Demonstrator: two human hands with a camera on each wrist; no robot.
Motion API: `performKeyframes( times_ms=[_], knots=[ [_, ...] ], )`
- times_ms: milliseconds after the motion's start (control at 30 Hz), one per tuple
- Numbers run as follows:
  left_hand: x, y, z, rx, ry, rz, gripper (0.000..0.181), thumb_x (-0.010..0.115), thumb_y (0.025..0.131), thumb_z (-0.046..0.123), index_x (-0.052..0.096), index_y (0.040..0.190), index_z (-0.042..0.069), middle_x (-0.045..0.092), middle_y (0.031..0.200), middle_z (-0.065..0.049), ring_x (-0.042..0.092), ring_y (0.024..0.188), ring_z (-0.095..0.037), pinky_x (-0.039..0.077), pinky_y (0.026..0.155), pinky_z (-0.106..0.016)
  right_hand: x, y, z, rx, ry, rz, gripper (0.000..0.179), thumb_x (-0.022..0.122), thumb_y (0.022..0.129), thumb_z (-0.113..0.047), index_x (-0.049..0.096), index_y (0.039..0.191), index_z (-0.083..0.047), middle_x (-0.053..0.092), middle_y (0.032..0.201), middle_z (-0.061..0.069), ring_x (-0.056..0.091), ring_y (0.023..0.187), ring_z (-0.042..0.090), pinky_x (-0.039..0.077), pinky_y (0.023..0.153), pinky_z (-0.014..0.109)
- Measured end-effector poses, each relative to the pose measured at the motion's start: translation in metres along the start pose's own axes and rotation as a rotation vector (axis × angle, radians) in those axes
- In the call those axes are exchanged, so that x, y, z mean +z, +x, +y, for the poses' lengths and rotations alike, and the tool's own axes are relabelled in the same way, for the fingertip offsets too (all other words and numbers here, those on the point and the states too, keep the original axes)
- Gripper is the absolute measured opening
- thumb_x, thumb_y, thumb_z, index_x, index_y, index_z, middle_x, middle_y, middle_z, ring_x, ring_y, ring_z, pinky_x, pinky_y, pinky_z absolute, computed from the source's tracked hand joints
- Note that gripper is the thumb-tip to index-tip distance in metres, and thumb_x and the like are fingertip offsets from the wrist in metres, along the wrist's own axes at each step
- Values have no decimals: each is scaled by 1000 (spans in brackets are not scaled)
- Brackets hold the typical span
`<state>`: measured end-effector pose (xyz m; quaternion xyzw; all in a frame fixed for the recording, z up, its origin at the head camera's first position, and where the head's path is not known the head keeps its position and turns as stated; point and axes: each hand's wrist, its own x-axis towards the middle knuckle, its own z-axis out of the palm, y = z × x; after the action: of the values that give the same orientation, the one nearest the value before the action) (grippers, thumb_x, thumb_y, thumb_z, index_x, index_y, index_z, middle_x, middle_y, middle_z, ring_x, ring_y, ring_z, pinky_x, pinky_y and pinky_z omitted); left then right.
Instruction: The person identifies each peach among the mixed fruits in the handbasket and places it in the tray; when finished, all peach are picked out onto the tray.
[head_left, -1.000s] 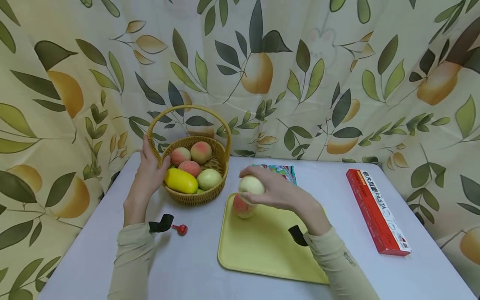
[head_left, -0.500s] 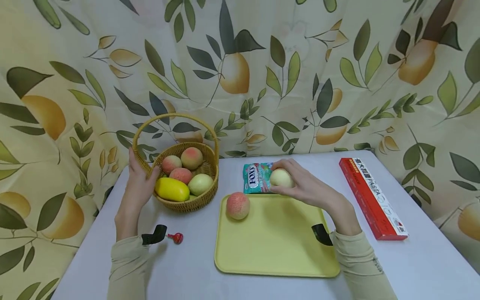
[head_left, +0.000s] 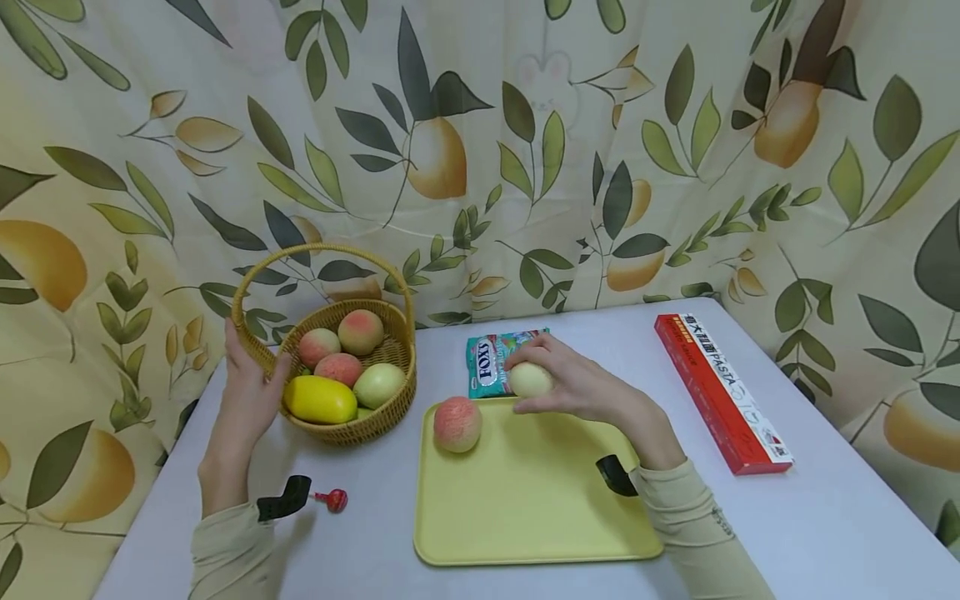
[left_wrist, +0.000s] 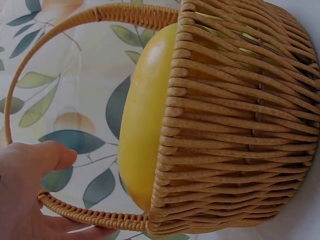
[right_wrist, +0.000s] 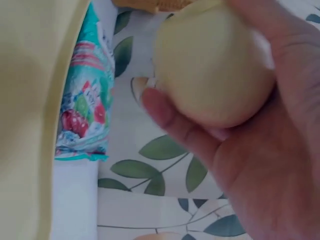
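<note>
My right hand (head_left: 581,385) grips a pale yellow round fruit (head_left: 528,380) over the far edge of the yellow tray (head_left: 525,512). In the right wrist view, thumb and fingers curve around this fruit (right_wrist: 210,65). One pink peach (head_left: 457,424) rests at the tray's far left corner. The left hand (head_left: 243,404) holds the wicker basket (head_left: 375,427) by the lower left of its handle, which passes between thumb and fingers (left_wrist: 37,155). Inside the basket are several peaches (head_left: 361,332), a pale green round fruit (head_left: 378,385) and a smooth yellow oblong fruit (head_left: 321,400).
Behind the tray lies a teal FOX'S candy bag (head_left: 487,367), partly covered by the right hand and fruit. A red pasta box (head_left: 720,396) is at the right. Near the left wrist is a red lollipop (head_left: 335,500). A leaf-print curtain (head_left: 480,150) hangs behind the table.
My right hand has carried the pale fruit from above the peach rightward and back, uncovering the peach, then stayed near the candy bag. The left hand remains at the basket handle; the head view has shifted.
</note>
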<state>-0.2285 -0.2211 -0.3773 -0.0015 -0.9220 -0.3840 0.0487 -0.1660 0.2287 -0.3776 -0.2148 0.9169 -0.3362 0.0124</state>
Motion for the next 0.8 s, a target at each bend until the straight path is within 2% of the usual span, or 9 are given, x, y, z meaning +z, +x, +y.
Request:
performKeyframes(
  times_ms=[167,300,400,567,800],
  knots=[
    [-4,-2,-1,-11,10,-2,97,42,107,45,-40,154,23,-14,169,-31,29,141,-68,32,109,-78,9,1,6,39,41,-139,46,82,86,-31,62,126,-27,49,127,10,51,112,26,50,83,36],
    [-5,0,-1,19,1,12,97,43,107,47,-38,155,23,-15,169,-29,27,142,-68,32,109,-78,12,1,5,73,65,-214,44,78,88,-29,58,128,-31,46,126,12,53,109,25,49,83,36],
    [-5,2,-2,30,1,15,98,44,107,46,-38,155,23,-16,170,-28,26,143,-67,32,109,-78,14,1,4,89,31,-215,45,76,89,-28,57,130,-28,47,123,14,55,104,26,49,80,35],
    [-4,3,-2,7,-1,16,97,44,107,44,-38,155,24,-15,170,-28,27,143,-67,33,108,-78,20,3,9,102,-87,-181,56,80,85,-30,53,133,-21,55,122,14,55,105,28,48,77,35],
    [-1,4,-3,-6,-6,13,97,43,107,45,-38,155,24,-14,170,-28,27,143,-67,33,108,-78,25,5,13,101,-133,-212,56,83,83,-26,56,131,-18,56,125,15,51,113,31,50,83,41]
  ],
)
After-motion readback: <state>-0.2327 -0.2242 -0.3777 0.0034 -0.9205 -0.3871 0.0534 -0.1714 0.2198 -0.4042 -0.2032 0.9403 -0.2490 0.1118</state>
